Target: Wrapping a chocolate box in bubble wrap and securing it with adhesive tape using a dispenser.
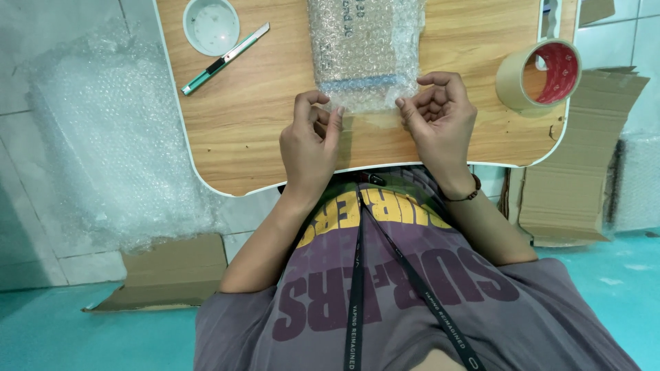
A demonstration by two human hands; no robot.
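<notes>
- Bubble-wrapped parcel [364, 51] lies flat on the wooden counter [261, 103], centre, running from the far edge of view down toward the person; its near end sits between the two hands.
- Left hand [311, 141]: at the near-left corner of the parcel. Thumb and fingers curled in; the grip appears pinched on a strip of clear tape [368, 120] at the parcel's near edge. Fingertips touch the wrap.
- Right hand [440, 113]: at the near-right corner of the parcel, fingers curled inward, fingertips on the same near edge. The grip looks closed on the other end of the tape strip; the tape itself is nearly see-through, so exact contact is hard to make out.
- A dark bead bracelet [467, 197] is on the right wrist.
- Roll of tan packing tape [540, 75] stands on the counter to the right of the right hand, apart from it.
- Green utility knife [225, 59] lies diagonally on the far-left part of the counter, just beside a round white lid [211, 26]; both well apart from the hands.
- Sheet of bubble wrap [103, 137] spread on the tiled floor left of the counter.
- Flattened cardboard [584, 158] lies on the floor at right; another cardboard piece [168, 271] lies near-left.
</notes>
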